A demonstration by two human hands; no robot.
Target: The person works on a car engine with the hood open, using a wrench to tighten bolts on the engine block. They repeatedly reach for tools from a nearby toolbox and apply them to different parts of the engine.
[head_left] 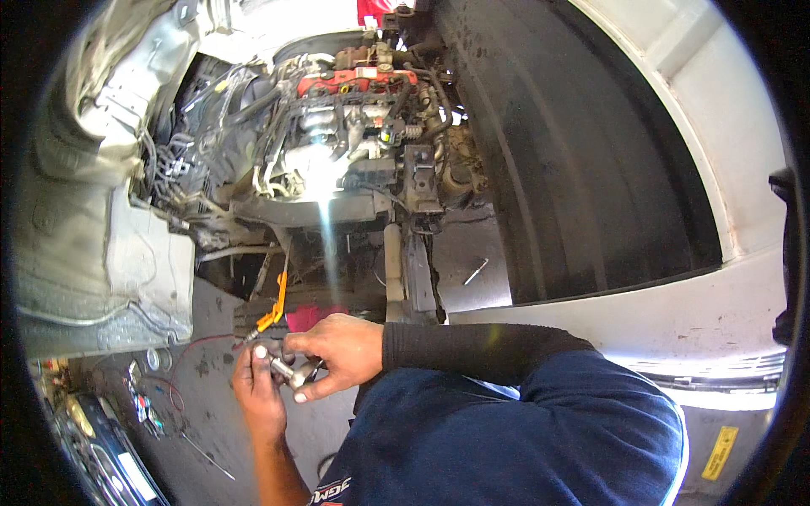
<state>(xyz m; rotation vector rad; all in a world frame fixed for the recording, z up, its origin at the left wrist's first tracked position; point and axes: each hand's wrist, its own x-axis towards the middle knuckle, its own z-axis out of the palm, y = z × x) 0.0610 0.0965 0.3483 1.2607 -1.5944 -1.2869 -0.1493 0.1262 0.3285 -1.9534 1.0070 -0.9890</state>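
Note:
In front of my body, both hands come together on a shiny metal socket tool (281, 366), a short cylinder with rounded ends. My left hand (256, 390) closes its fingers around the tool's left end. From the other side, my right hand (342, 350), below a black sleeve, grips it between thumb and fingers. The fingers cover part of the tool, so its full shape is hidden. Just beyond my hands are an orange air blow gun (274, 309) with a thin nozzle and a pink-red cloth (304, 317).
Ahead lies an exposed engine (346, 126) with a red cover part, hoses and brackets. A large dark panel (591, 169) in a white frame stands at the right, pale body panels (110, 270) at the left. A thin rod (476, 271) and a red hose (181, 371) lie lower down.

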